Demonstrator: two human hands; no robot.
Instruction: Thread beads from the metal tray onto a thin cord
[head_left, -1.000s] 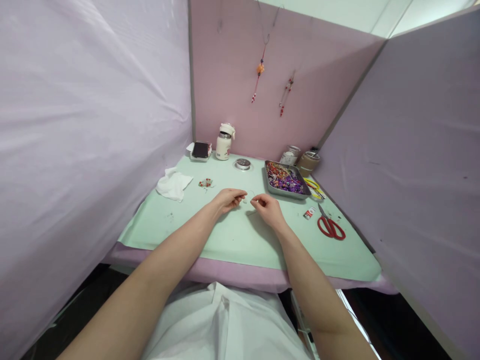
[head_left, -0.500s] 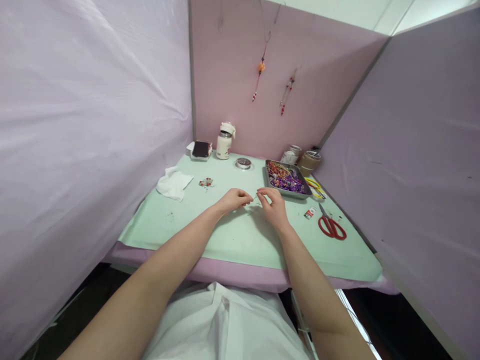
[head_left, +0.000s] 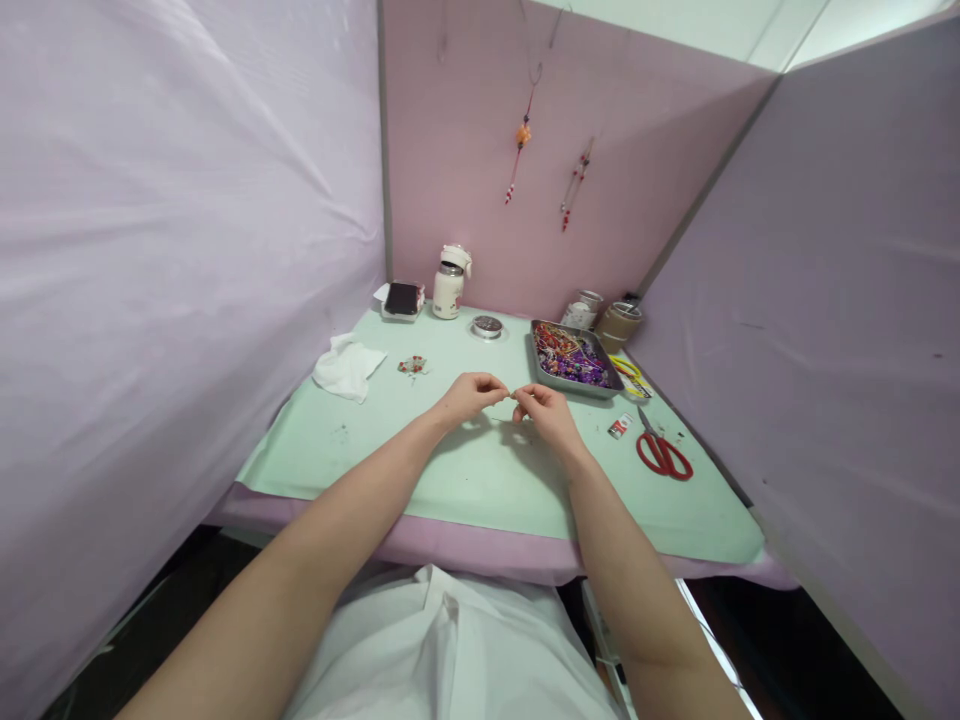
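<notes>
Over the middle of the mat, my left hand [head_left: 472,397] and my right hand [head_left: 549,412] meet, fingertips almost touching. Each is closed in a pinch on a thin, light cord [head_left: 502,419], part of which trails below the right fingers. Any small piece between the fingertips is too tiny to make out. Right behind my right hand sits a metal tray [head_left: 551,381] of beaded strands, orange-red at the back and purple in front. A small cluster of red and green beads [head_left: 412,366] lies left of my hands.
Red-handled scissors [head_left: 664,456], a small red-and-white packet [head_left: 620,426] and a yellow-handled tool [head_left: 627,368] lie at right. Along the back stand a spool [head_left: 487,327], a white bottle [head_left: 448,290], a dark-topped box [head_left: 403,299] and jars [head_left: 620,322]. A white cloth [head_left: 348,368] lies left.
My right hand has turned inward, its fingers curling, and its fingertips have come closer to my left ones. My left hand has shifted slightly up and right.
</notes>
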